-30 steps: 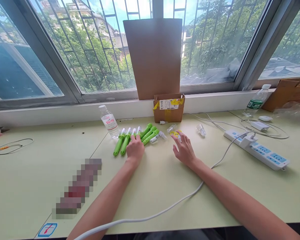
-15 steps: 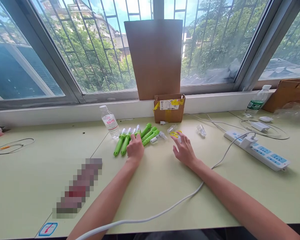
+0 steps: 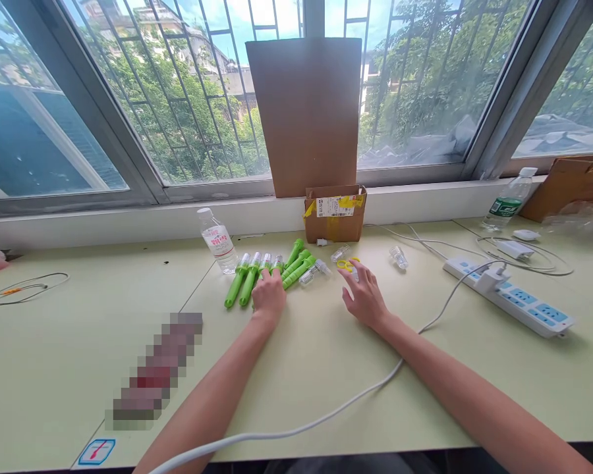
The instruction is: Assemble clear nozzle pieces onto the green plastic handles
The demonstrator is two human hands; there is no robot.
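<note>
A row of green tube-shaped pieces with clear caps (image 3: 247, 280) lies on the pale table (image 3: 301, 368). My left hand (image 3: 268, 295) rests on the right end of this row, its fingers laid flat over some of the green pieces. Further green pieces (image 3: 296, 263) fan out just beyond its fingertips. My right hand (image 3: 365, 297) lies flat on the table with fingers spread, the fingertips next to a small yellow ring-shaped item (image 3: 346, 264). Clear plastic caps (image 3: 398, 257) lie beyond it.
A water bottle (image 3: 217, 242) stands left of the green pieces. A small open cardboard box (image 3: 334, 214) sits by the sill, with a cardboard sheet (image 3: 306, 112) against the window. A white power strip (image 3: 511, 294) and white cable (image 3: 326, 411) lie at right.
My left hand has nudged the right-hand green pieces slightly away from me. My right hand has barely moved.
</note>
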